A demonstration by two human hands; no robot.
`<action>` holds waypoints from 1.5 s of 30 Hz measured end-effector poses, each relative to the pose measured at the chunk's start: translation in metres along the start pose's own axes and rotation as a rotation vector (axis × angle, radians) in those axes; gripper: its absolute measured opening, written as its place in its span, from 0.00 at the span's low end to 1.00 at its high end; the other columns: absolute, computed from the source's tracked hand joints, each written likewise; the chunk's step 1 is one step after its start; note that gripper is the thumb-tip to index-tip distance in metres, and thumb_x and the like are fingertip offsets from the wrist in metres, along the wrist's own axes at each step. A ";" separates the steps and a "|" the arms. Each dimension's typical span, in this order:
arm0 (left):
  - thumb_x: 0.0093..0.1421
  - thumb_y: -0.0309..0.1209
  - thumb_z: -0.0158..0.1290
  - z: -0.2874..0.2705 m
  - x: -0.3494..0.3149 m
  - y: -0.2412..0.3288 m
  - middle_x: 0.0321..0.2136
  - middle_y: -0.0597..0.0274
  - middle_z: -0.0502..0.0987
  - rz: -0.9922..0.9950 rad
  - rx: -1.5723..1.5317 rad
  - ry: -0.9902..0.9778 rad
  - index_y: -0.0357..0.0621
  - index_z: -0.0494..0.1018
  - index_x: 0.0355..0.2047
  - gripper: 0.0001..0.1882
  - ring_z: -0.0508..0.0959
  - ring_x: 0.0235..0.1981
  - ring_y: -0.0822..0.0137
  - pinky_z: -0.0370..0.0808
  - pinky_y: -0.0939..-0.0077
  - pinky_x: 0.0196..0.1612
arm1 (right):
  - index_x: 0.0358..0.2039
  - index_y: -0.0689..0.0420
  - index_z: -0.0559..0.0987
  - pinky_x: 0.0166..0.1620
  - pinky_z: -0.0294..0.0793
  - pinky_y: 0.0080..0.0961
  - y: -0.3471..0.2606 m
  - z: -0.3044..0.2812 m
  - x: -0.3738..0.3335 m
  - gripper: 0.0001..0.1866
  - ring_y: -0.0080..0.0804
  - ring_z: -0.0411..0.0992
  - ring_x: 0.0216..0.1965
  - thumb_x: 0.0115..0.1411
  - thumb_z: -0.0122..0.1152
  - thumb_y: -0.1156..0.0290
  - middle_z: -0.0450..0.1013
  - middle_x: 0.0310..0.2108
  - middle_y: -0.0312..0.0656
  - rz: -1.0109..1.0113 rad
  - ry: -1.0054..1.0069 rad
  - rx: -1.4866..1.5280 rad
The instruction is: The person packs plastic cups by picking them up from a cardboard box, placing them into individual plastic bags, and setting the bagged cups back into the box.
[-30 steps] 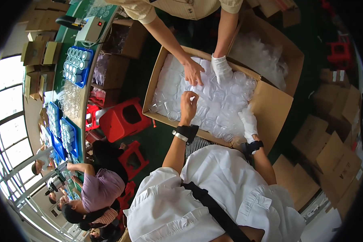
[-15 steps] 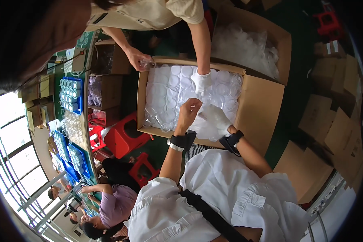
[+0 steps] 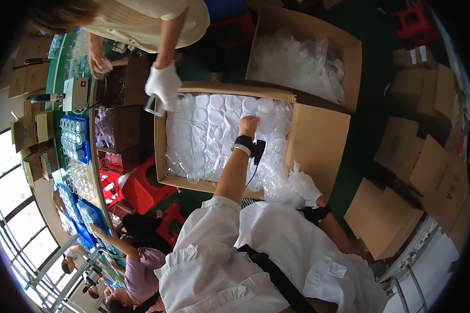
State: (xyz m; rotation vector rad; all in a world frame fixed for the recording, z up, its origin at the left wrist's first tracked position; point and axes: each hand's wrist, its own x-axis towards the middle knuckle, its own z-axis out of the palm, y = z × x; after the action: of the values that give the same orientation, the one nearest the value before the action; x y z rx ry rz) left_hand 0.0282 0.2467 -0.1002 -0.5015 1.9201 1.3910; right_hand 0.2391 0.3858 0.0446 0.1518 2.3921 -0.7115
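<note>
An open cardboard box [image 3: 161,151] stands in front of me, packed with rows of round white-topped containers [image 3: 216,101] and some clear plastic cups [image 3: 193,177]. My left hand [image 3: 249,125], bare, reaches over the far middle of the rows with fingers curled; what they hold, if anything, is hidden. At the box's near right corner, my white-gloved right hand [image 3: 304,188] grips a crumpled clear plastic bag [image 3: 278,182]. Across the box, a co-worker's gloved hand [image 3: 163,86] holds a clear container [image 3: 153,105]. The co-worker's other hand [image 3: 98,65] has something clear in it.
Behind the box is another carton [image 3: 352,62] full of clear bags. A red stool [image 3: 141,188] stands left of it, beside a long bench with blue trays [image 3: 87,138]. Cardboard boxes [image 3: 386,219] are stacked at right. A seated person [image 3: 143,274] works at lower left.
My left hand has reached farther over the rows. My right hand has drawn back to the near right corner with the bag. The co-worker's gloved hand has left the rows, moving left.
</note>
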 end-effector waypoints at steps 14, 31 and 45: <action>0.47 0.20 0.50 -0.105 -0.090 0.062 0.22 0.56 0.70 0.964 0.499 0.376 0.42 0.70 0.23 0.03 0.70 0.27 0.53 0.67 0.64 0.30 | 0.38 0.55 0.74 0.33 0.71 0.31 -0.037 -0.017 0.069 0.13 0.41 0.72 0.30 0.53 0.51 0.63 0.73 0.28 0.45 -0.188 0.002 0.588; 0.50 0.21 0.50 -0.233 -0.124 0.069 0.25 0.57 0.72 0.748 0.553 0.618 0.40 0.70 0.25 0.02 0.73 0.25 0.58 0.70 0.71 0.28 | 0.38 0.49 0.72 0.33 0.70 0.33 -0.085 0.009 0.099 0.12 0.39 0.70 0.30 0.52 0.51 0.63 0.70 0.31 0.41 -0.531 0.147 0.506; 0.50 0.21 0.53 -0.104 -0.153 0.103 0.30 0.55 0.73 0.823 0.352 -0.051 0.37 0.71 0.33 0.08 0.75 0.32 0.60 0.73 0.73 0.34 | 0.31 0.56 0.73 0.31 0.68 0.35 -0.106 0.003 0.102 0.10 0.42 0.69 0.30 0.50 0.52 0.64 0.69 0.28 0.46 -0.691 0.416 0.418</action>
State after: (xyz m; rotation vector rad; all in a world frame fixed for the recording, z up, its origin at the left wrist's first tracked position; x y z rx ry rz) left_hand 0.0316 0.1717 0.0977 0.5545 2.3743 1.4406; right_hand 0.1307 0.2878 0.0294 -0.4191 2.6535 -1.6331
